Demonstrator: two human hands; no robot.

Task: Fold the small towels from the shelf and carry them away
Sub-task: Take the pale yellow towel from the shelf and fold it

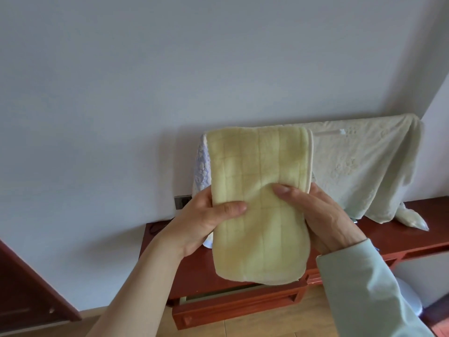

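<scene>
Towel [260, 210]: folded, long axis upright. Your left grip [204, 222] and right grip [325, 220] each pinch its middle. Behind it: red table [403, 239], white wall [145, 93].

No text, label, brand, number or sign can be read anywhere. The yellow towel [257, 203] is marked only by a woven grid of lines. The pale cloth [364, 166] draped behind it is marked only by a faint raised pattern, in which no letters can be made out. Nothing legible is shown on the red cabinet [243, 310].
</scene>
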